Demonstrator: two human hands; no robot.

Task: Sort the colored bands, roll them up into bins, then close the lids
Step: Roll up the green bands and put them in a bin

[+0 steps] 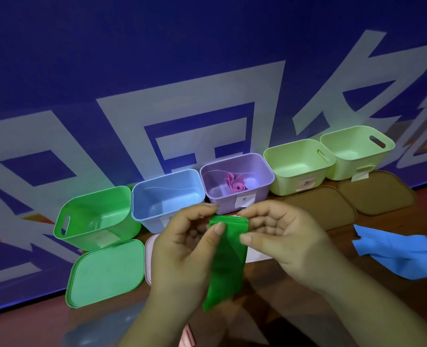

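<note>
Your left hand point(182, 244) and right hand point(280, 236) pinch the green band point(228, 259) at its folded top, likely starting the roll for the left green bin point(94, 216).

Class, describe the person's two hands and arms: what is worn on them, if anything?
The left hand and right hand are bare: no gloves, rings or watch. Both forearms are uncovered to the frame's edge; no sleeve shows. Nails are short.
</note>
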